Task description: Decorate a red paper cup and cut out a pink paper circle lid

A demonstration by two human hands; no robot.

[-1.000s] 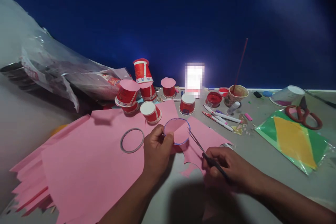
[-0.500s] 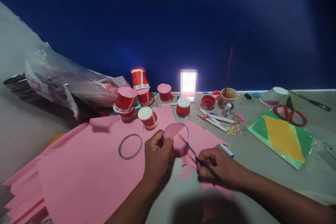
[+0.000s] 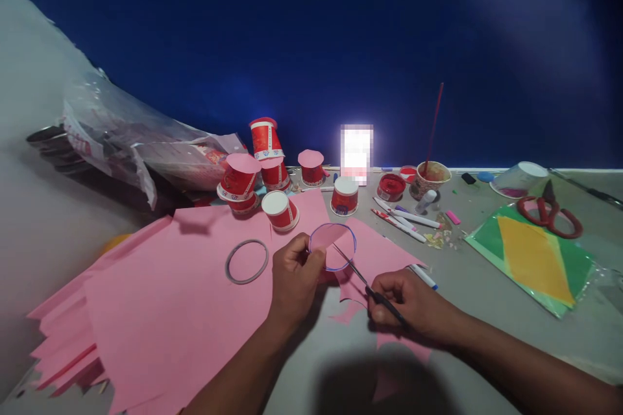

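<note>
Between the thumb and fingers of my left hand is a pink paper circle with a blue outline along its edge. My right hand grips black-handled scissors. Their thin blades point up and left, across the lower right part of the circle. Whether the blades touch the paper, I cannot tell. A grey ring lies on a large pink sheet left of my left hand. Under the scissors, a pink scrap rests on the table.
Red paper cups stand upside down behind my hands, some topped with pink paper. At the right are markers, a red paint pot, a cup with a stick, red-handled scissors and a green-yellow packet. A glowing pixelated patch stands behind.
The whole view has shifted slightly, so everything appears a little farther right. Both hands keep nearly the same hold on the paper circle and the scissors.
</note>
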